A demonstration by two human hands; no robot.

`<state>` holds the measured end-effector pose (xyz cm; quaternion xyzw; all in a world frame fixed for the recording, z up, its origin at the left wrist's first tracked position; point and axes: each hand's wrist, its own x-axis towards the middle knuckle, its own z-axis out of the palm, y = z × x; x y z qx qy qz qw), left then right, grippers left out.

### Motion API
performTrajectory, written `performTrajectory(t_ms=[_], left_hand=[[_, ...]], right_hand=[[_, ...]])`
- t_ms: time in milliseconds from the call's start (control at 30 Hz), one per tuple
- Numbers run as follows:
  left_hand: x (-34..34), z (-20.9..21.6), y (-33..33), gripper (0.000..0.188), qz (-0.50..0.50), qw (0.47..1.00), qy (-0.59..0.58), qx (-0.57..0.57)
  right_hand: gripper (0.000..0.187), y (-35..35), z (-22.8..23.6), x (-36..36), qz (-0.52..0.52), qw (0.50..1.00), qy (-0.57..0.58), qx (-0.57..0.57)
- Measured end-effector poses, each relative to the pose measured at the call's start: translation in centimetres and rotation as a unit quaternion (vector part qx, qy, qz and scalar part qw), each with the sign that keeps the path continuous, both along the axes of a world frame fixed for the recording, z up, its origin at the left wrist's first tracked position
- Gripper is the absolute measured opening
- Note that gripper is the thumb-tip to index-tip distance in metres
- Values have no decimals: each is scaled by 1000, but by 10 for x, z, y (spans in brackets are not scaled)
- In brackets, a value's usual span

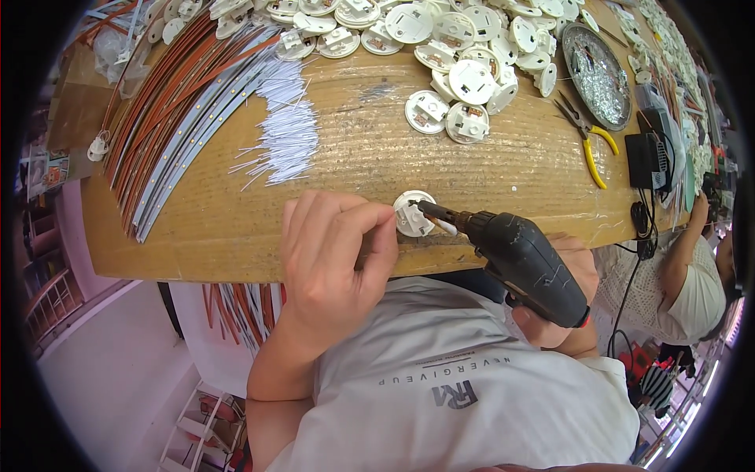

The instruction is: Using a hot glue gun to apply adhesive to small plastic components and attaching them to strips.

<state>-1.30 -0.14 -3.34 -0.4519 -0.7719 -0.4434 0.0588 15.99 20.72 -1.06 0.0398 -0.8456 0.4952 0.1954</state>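
A round white plastic disc (pixel 414 213) lies near the front edge of the wooden table. My left hand (pixel 338 252) is closed in a pinch, thumb and forefinger together at the disc's left rim; what is between those fingertips, if anything, is too small to make out. In my right hand (pixel 578 271) is a black soldering gun (pixel 527 256), gripped by its handle. Its tip points left and reaches the upper part of the disc. Just left of the disc's far side lies a bundle of short thin white wires (pixel 287 126).
Many similar white discs (pixel 472 81) are heaped at the back. Long LED strips (pixel 189 134) lie at left. Yellow-handled pliers (pixel 588 145) rest right, by a round metal tray (pixel 595 75) and a black power box (pixel 646 160). A co-worker (pixel 668 283) sits at far right.
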Motion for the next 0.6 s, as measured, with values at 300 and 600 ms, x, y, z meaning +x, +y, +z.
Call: performTrajectory(t_ms=[300, 600], left_hand=[[0, 1, 0, 25, 0, 1000, -6, -7], [-1, 2, -1, 24, -2, 1000, -6, -11]], right_hand=[[30, 0, 5, -3, 2, 1000, -13, 11], [28, -2, 4, -4, -6, 1000, 1, 5]])
